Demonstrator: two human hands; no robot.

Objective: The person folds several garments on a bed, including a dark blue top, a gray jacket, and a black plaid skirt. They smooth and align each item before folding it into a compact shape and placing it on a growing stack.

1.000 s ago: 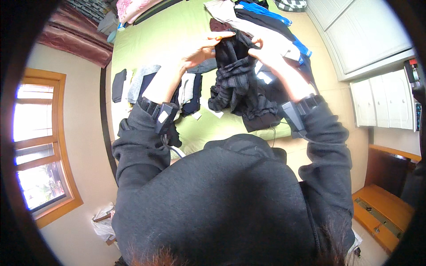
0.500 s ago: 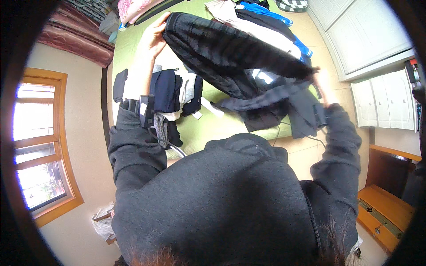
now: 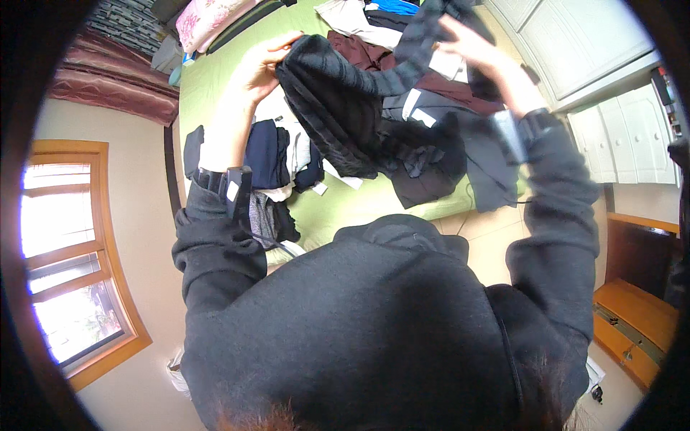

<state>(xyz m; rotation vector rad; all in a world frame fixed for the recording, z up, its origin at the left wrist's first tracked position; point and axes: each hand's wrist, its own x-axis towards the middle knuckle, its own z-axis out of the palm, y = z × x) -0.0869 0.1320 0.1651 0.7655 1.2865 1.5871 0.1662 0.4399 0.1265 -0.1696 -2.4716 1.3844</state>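
Note:
A long black, faintly striped garment (image 3: 334,108) hangs in folds above the bed, its exact kind unclear. My left hand (image 3: 260,70) pinches its upper left end between thumb and fingers. At the far right, my right hand (image 3: 471,49) is against the garment's other part, fingers stretched and apart, slightly blurred. Cloth passes behind that hand and droops beside it. Below the garment lie a dark grey piece of clothing (image 3: 489,161) and a black one (image 3: 424,188). Left of it sit folded navy clothes (image 3: 263,151) and a grey knitted piece (image 3: 264,219).
A green-covered bed (image 3: 215,79) carries more clothing, including a maroon garment (image 3: 352,52) and a blue one (image 3: 395,6). Pink floral bedding (image 3: 208,23) lies at the far left. White cabinets (image 3: 625,140) stand on the right; a wood-framed window (image 3: 68,251) is on the left.
My right hand has swung up and leftward, away from me, and its fingers have spread. The garment, stretched across before, now sags and bends. My left hand keeps its pinch.

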